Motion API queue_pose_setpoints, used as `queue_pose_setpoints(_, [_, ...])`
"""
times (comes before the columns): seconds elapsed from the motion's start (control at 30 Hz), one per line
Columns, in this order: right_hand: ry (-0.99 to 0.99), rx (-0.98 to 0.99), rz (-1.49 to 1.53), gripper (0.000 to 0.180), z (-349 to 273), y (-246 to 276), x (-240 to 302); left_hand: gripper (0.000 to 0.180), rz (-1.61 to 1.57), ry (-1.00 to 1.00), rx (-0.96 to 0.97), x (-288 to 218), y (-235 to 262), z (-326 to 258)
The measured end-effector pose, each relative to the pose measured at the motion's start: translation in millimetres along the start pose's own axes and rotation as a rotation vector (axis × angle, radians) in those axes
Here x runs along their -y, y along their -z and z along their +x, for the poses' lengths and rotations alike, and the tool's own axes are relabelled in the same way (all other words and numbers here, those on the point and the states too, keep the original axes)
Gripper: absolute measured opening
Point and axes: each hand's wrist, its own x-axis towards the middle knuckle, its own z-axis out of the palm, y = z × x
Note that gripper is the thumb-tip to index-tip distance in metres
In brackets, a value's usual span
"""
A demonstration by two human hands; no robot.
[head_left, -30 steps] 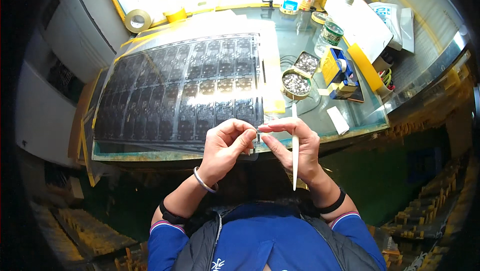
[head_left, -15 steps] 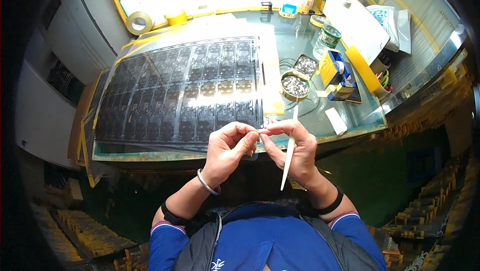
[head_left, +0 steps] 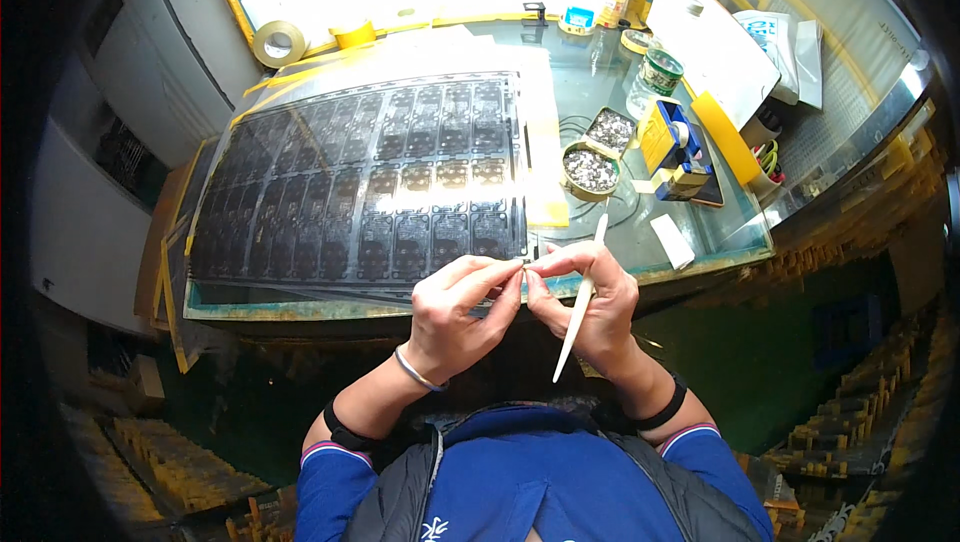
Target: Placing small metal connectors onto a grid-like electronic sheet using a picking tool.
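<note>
My left hand [head_left: 458, 310] is closed, thumb and fingertips pinched together over the front edge of the glass-topped table. My right hand [head_left: 592, 304] meets it there fingertip to fingertip. Whatever lies between the fingertips is too small to make out. A slim white tapered stick [head_left: 575, 330] is tucked in my right hand, its lower point aimed toward me and its upper end near a round tin [head_left: 590, 171]. To the left, a dark film sheet [head_left: 350, 182] with rows of circuit patterns lies flat on the table.
A tape dispenser [head_left: 675, 147] stands on the right, near a glass jar [head_left: 655, 82] and a folded white paper [head_left: 672, 242]. Tape rolls [head_left: 279, 45] sit at the back left. A whiteboard-like panel [head_left: 712, 37] leans at the right. Bright light comes from the back.
My left fingers have straightened and drawn closer together in their pinch. The white stick has tilted a little, its upper end shifting right. The hands stay at the table edge.
</note>
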Motion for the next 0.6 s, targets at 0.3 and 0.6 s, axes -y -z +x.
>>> queue_pose_setpoints(0.3, [0.135,0.012,-0.075,0.021,3.4,1.4,5.1,0.016,-0.105,0.147,0.086,-6.6,4.1,4.6])
queue_pose_setpoints(0.6, [0.160,0.037,-0.086,0.022,1.4,3.2,4.6,0.014,-0.216,0.284,0.199,-2.2,8.1,4.1])
